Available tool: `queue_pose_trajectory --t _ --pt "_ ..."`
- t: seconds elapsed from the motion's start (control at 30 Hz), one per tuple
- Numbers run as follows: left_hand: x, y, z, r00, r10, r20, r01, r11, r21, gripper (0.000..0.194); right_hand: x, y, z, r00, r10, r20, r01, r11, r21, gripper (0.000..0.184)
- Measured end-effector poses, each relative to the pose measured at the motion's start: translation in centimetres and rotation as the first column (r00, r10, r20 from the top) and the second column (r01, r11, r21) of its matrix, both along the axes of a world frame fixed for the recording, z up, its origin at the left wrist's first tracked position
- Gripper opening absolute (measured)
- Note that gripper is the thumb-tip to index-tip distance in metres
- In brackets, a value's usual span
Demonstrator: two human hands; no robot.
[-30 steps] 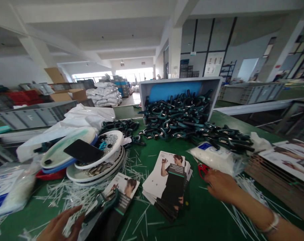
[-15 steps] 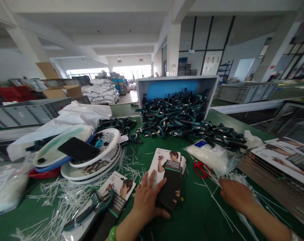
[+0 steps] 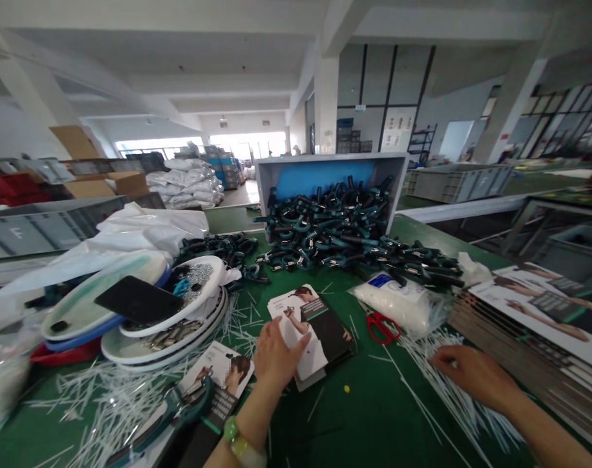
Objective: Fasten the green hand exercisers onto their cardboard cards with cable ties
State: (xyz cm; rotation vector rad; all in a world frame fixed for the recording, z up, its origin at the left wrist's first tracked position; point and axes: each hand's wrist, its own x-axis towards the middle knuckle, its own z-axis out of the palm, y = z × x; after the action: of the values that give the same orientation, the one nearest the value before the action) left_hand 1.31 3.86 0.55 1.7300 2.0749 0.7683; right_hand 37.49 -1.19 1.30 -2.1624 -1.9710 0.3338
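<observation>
My left hand (image 3: 275, 354) rests with fingers apart on the left side of a stack of printed cards (image 3: 332, 328), white and black with a photo. The cards are slightly fanned, and the lower ones stick out. My right hand (image 3: 471, 374) is over a loose bundle of white cable ties (image 3: 442, 383), its fingers curled together. Whether a tie is between those fingertips cannot be made out. Left of my left forearm lies another printed card (image 3: 228, 370) with teal-handled pliers (image 3: 179, 416) on it.
A grey bin (image 3: 398, 195) spills many dark pliers (image 3: 325, 227) onto the table. Red-handled scissors (image 3: 384, 327) lie beside a bag of white ties (image 3: 398, 299). More printed cardboard (image 3: 559, 312) is piled at right. Stacked dishes of metal parts (image 3: 164, 357) and a black phone (image 3: 138, 299) are at left.
The card stack has turned and fanned under my left hand, which has shifted slightly up and left. My right hand stays by the cable ties. The whole view has shifted a little.
</observation>
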Motion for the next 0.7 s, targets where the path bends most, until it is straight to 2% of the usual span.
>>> queue_pose_trajectory --t 0.07,0.1,0.13,0.27,0.33,0.47,0.6,0.7 --pt "-0.8 1.9 -0.4 0.991 0.043 0.124 -0.037 0.998 -0.049 0.097 0.1 -0.2 0.4 0.999 0.029 -0.026 -0.031 0.997 -0.064 0.029" --pt "-1.2 2.7 -0.6 0.98 0.058 0.189 -0.045 0.996 -0.072 0.099 0.0 -0.4 0.7 0.999 0.028 -0.016 -0.029 0.996 -0.082 0.03" --pt "-1.7 3.4 -0.8 0.966 0.068 0.249 -0.046 0.995 -0.093 0.094 -0.1 -0.6 0.9 1.0 0.031 0.003 -0.031 0.993 -0.11 0.029" --pt "-3.2 4.6 -1.3 0.93 0.042 0.366 0.008 0.991 -0.134 0.049 -1.1 -1.4 1.3 0.993 0.052 0.111 -0.028 0.978 -0.206 0.022" --pt "-3.5 4.7 -1.2 0.924 0.046 0.38 -0.003 0.994 -0.113 0.041 -2.2 -1.1 1.4 0.984 0.025 0.177 0.003 0.987 -0.159 0.024" --pt "-2.9 4.3 -0.4 0.881 0.046 0.471 -0.027 0.999 -0.046 0.044 -5.0 1.3 1.2 0.951 -0.007 0.308 0.037 0.995 -0.092 0.03" --pt "-1.7 3.2 0.7 0.806 -0.02 0.591 0.043 0.999 -0.026 0.046 -6.3 3.8 0.7 0.943 -0.036 0.331 0.078 0.99 -0.115 0.026" --pt "-0.7 2.2 0.8 0.7 -0.045 0.712 0.081 0.997 -0.016 0.043 -5.9 4.2 0.8 0.951 -0.037 0.306 0.081 0.988 -0.131 0.028"
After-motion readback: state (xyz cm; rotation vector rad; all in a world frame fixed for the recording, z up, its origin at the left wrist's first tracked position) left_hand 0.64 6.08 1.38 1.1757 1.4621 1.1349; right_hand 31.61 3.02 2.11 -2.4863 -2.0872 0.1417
